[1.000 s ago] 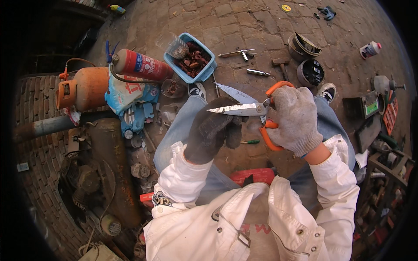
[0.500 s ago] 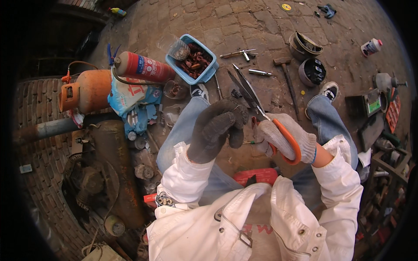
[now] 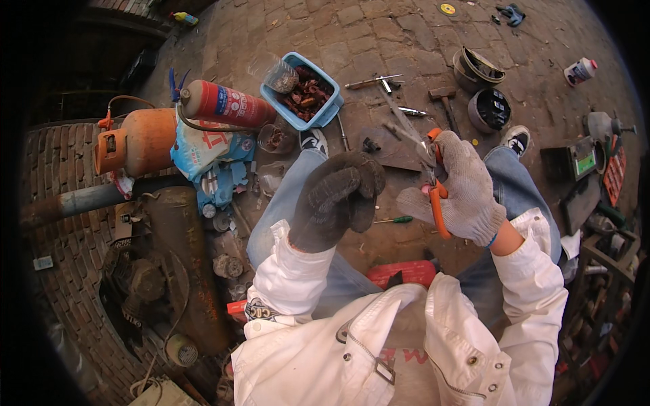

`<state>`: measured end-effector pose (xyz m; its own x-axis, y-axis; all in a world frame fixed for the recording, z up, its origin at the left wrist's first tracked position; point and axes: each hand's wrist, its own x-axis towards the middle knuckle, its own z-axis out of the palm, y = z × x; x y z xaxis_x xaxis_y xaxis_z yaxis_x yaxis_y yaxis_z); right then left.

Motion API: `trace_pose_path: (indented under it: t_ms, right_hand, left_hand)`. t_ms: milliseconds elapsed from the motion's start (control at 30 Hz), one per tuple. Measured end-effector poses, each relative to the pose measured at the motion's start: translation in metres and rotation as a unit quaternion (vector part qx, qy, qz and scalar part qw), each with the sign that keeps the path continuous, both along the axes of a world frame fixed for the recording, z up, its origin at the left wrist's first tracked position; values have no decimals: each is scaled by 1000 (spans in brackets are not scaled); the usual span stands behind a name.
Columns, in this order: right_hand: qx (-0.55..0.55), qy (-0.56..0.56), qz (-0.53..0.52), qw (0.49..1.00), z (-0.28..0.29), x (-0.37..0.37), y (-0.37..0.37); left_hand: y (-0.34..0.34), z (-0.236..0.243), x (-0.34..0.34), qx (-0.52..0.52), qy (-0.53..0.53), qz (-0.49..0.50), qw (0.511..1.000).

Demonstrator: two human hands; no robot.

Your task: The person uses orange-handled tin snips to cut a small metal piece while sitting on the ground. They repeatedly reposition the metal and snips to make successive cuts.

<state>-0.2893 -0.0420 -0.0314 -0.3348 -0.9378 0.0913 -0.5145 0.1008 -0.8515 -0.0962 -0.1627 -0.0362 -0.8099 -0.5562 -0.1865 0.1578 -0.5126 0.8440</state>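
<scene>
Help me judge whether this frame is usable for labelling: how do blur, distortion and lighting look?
Head view: fisheye bends the brick floor toward a black rim; even daylight, soft shadows, no glare; the scissors blades in the right hand are smeared; left hand and blue tray are sharp.

A blue plastic tub (image 3: 323, 116) of rusty parts is set on the brick floor (image 3: 379, 34), just beside a red spray can (image 3: 227, 105) and an orange gas cylinder (image 3: 139, 141). A hammer (image 3: 445, 101) and two round tins (image 3: 487, 88) are laid further right. A green-handled screwdriver (image 3: 395, 220) is seen near the middle, a white bottle (image 3: 581, 70) toward the far right.
</scene>
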Motion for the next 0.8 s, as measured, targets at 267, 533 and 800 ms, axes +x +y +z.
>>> trace_pose_path:
  t_ms: [267, 533, 800]
  right_hand:
    - [-75, 254, 25, 964, 9, -5, -4]
    - [-88, 245, 34, 965, 10, -4, -2]
    - [-73, 254, 35, 964, 11, -4, -1]
  left_hand:
    - [1, 10, 10, -18, -94, -41, 995]
    - [6, 6, 10, 0, -66, 36, 997]
    - [6, 6, 12, 21, -71, 44, 996]
